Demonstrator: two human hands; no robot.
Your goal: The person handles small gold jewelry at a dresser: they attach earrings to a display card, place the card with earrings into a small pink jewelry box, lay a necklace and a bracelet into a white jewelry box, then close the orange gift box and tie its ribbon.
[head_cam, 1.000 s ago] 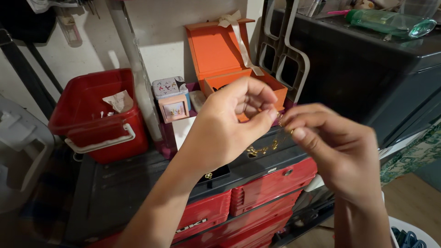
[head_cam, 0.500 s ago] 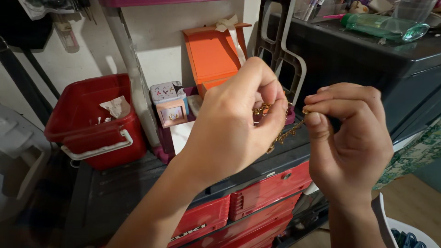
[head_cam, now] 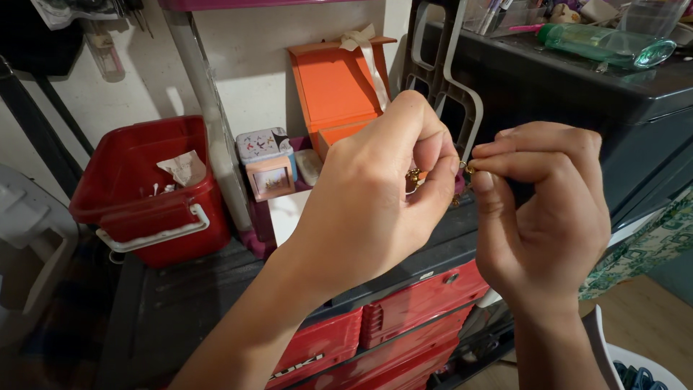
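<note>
Head view, only one camera here. Both hands are up in the middle of the shot, working on a thin gold chain (head_cam: 415, 177). The left hand (head_cam: 375, 202) has its fingers curled in tight, thumb and forefinger pinched on one bit of the chain, and most of the chain is bunched up behind those fingers so you only catch a small gold glint. The right hand (head_cam: 541, 209) sits just beside it, fingers narrow too, fingertips nipped on the other end of the chain near the left thumb. The two hands are nearly touching at the fingertips.

Behind them there's an open orange box (head_cam: 339, 87) with a pale ribbon on its lid, leaning against the wall. Just left of it sits a small patterned tin (head_cam: 261, 144) with a little pink frame (head_cam: 273, 178) in front. Further left is a red bin (head_cam: 144, 188) with a white handle and some crumpled paper in it. Below the hands is a red drawer unit (head_cam: 404, 318) with a dark top. Top right, a green bottle (head_cam: 606, 40) lies on its side on a dark cabinet (head_cam: 577, 108).
</note>
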